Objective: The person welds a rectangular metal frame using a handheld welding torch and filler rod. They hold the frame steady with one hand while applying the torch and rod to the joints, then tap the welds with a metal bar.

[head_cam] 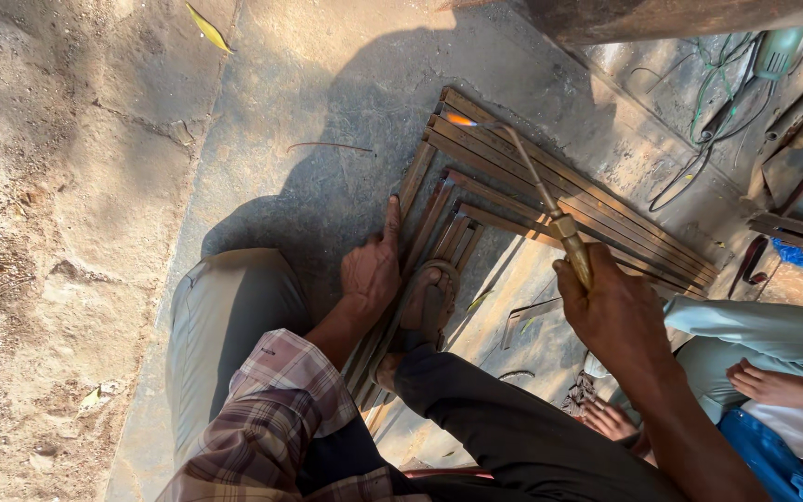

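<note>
Your right hand [617, 311] is clenched round the brass handle of the gas torch [550, 206]. Torch's long axis runs from that hand up and to the left, thin neck leading; lit tip points at the far upper-left corner of the steel frame [513, 172], flame right on the bars there. So the work spot lies up-left of the rt hand, well apart from it, reached only by the torch neck.

Your left hand [371, 271] is nearer the frame's short side: palm down, fingers spread, pressing the bars flat to the concrete floor [327, 93], grasping nothing. Sandalled foot [425, 311] pins the same side, just beside that hand.
</note>
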